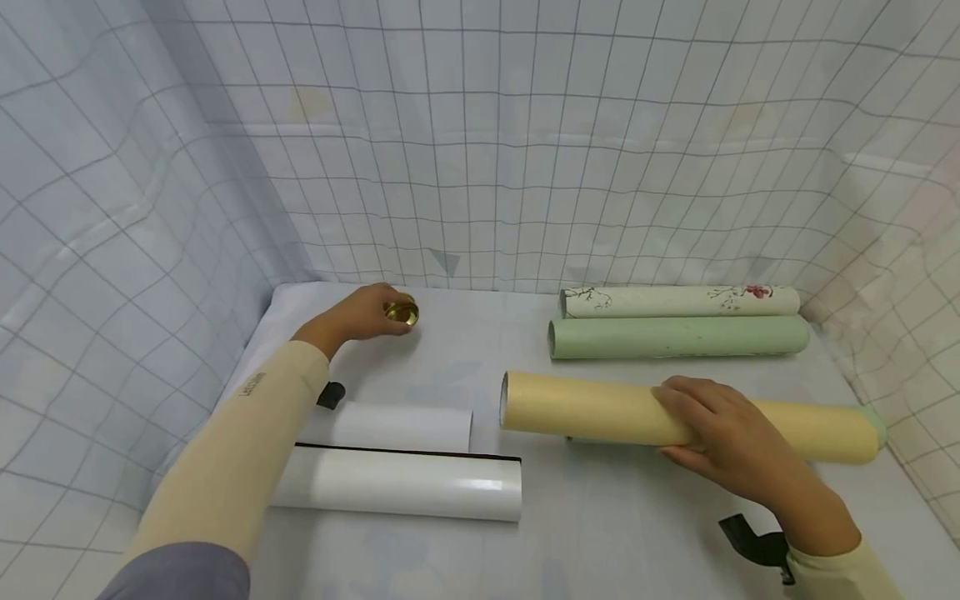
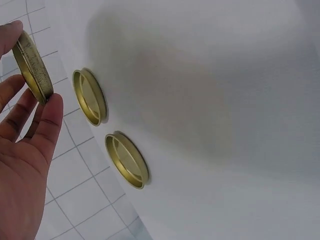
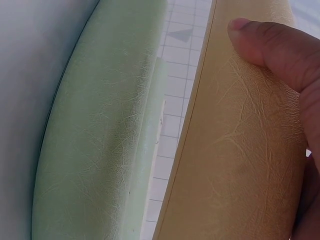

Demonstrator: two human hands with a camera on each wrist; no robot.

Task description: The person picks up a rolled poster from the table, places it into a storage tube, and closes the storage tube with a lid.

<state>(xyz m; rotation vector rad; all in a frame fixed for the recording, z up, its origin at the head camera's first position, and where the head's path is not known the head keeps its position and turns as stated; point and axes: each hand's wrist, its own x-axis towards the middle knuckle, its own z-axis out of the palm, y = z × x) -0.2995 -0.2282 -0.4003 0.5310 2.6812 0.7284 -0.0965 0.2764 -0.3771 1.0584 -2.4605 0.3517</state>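
My left hand pinches a round gold lid between thumb and fingertips, at the far left of the table. Beyond it in the left wrist view, two more gold lids lie side by side on the white cloth. On the right, my right hand grips a yellow roll around its middle, thumb on the near side. The roll lies crosswise, its hollow left end showing. A green roll is largely hidden under it in the head view.
Behind the yellow roll lie another green roll and a white roll with a flower print. At the left front are a glossy white roll and a matte white roll. Gridded cloth walls stand around the table.
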